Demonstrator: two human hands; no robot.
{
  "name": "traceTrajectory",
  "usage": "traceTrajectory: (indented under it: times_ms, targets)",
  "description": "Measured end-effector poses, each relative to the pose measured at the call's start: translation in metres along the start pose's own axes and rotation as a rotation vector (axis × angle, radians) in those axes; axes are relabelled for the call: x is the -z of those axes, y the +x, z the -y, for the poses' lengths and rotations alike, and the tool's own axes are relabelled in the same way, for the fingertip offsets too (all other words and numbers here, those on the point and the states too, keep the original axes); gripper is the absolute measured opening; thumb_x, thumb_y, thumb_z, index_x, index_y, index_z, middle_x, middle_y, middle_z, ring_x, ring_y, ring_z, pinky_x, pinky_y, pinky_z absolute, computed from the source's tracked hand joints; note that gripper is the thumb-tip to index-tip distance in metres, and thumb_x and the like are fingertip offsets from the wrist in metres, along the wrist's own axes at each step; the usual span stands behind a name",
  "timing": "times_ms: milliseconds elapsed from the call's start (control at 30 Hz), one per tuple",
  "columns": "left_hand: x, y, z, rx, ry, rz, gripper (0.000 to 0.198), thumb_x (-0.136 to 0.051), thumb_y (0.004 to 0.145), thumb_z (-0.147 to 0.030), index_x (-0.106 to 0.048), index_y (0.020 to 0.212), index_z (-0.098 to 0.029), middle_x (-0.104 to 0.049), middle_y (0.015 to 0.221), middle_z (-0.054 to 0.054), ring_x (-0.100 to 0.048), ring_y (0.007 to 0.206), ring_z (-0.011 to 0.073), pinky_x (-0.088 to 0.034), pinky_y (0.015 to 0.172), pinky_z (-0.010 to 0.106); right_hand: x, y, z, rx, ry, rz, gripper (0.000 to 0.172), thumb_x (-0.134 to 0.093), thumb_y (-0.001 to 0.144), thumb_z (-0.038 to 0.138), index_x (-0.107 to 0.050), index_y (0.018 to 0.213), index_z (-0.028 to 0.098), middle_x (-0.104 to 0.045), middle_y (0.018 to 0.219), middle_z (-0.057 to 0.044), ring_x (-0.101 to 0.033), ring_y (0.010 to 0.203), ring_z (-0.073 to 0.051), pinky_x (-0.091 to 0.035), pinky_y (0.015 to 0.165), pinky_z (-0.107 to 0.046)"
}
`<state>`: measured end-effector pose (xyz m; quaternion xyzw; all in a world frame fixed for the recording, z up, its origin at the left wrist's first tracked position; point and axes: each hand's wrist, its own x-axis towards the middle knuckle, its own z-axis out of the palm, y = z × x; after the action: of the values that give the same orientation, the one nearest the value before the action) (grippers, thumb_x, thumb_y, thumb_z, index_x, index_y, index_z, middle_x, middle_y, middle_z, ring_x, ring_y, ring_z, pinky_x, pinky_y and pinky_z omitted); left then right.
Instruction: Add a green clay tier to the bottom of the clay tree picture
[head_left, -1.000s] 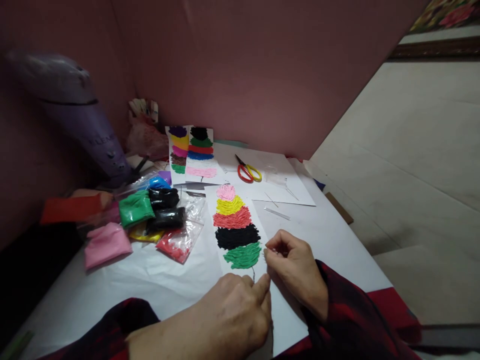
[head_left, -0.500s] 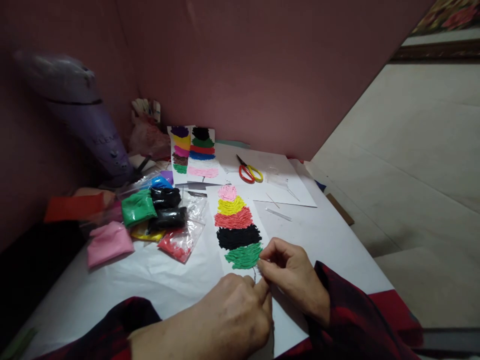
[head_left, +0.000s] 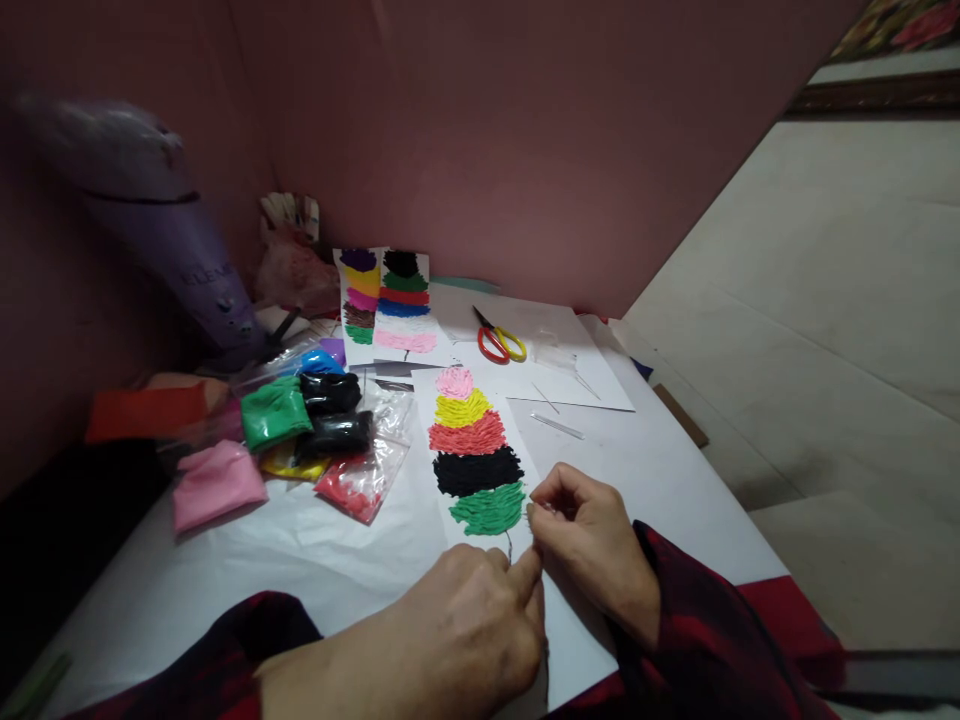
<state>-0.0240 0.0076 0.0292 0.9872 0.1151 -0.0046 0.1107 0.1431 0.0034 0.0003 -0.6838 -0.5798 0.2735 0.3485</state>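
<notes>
A white paper card (head_left: 424,400) lies before me, covered in textured clay-like bands of pink, yellow, coral red, black and green (head_left: 487,510). Below the green band runs a thin dark drawn line. My left hand (head_left: 472,620) rests over the card's lower part, its fingers curled and closed; their undersides are hidden. To the right of the green band, my right hand (head_left: 585,535) is closed in a pinch, thumb against index finger. Whatever is in that pinch is too small to make out. Its fingertips are just above the left index finger.
Bagged coloured clay, including a green packet (head_left: 274,415) and a pink packet (head_left: 219,488), lies at left. Two banded cards (head_left: 405,310) lean at the back. Scissors (head_left: 499,340) and a clear thin stick (head_left: 557,426) lie beyond the card. A tall purple bag (head_left: 195,250) stands at left.
My right hand has shifted slightly right, its fingertips coming away from the green band's edge. My left hand stays in nearly the same place.
</notes>
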Motion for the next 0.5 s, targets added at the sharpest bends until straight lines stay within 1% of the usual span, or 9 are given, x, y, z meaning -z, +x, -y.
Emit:
traceTrajectory:
  times_ms: [133,233,367,500]
  targets:
    - [-0.0010,-0.0009,0.0003,-0.013,-0.005,-0.005,0.031,-0.054,0.076,-0.005,-0.059,0.106,-0.008,-0.064,0.092,0.014,-0.060,0.072,0.0209,-0.043,0.051,0.028,0.0022,0.0003,-0.0002,-0.023,-0.008,-0.051,0.007,-0.052,0.064,0.016,-0.050,0.058,0.019,-0.050,0.054,0.002,-0.044,0.052,-0.012,-0.037,0.051,-0.026]
    - [-0.0023,-0.0012,0.0004,-0.009,-0.016,-0.011,0.031,-0.052,0.076,-0.004,-0.058,0.106,-0.009,-0.064,0.093,0.013,-0.060,0.075,0.0213,-0.044,0.053,0.028,0.0031,-0.0006,-0.0008,-0.026,0.058,-0.065,0.006,-0.054,0.065,0.019,-0.051,0.059,0.019,-0.051,0.055,0.002,-0.045,0.052,-0.012,-0.038,0.050,-0.026]
    - [-0.0037,-0.0008,0.0005,-0.006,-0.028,-0.027,0.032,-0.051,0.076,-0.003,-0.058,0.108,-0.009,-0.064,0.093,0.014,-0.061,0.077,0.0216,-0.046,0.056,0.029,0.0013,-0.0020,-0.0002,0.001,0.191,0.019,0.008,-0.058,0.068,0.023,-0.054,0.063,0.018,-0.052,0.057,0.002,-0.045,0.053,-0.012,-0.038,0.050,-0.026]
    - [-0.0041,0.0000,0.0007,-0.016,-0.013,-0.021,0.033,-0.052,0.076,-0.003,-0.058,0.108,-0.007,-0.065,0.090,0.013,-0.061,0.075,0.0214,-0.046,0.055,0.028,-0.0007,-0.0027,0.0029,0.001,0.221,0.074,0.007,-0.059,0.068,0.020,-0.055,0.063,0.017,-0.052,0.056,0.002,-0.046,0.052,-0.011,-0.039,0.049,-0.025]
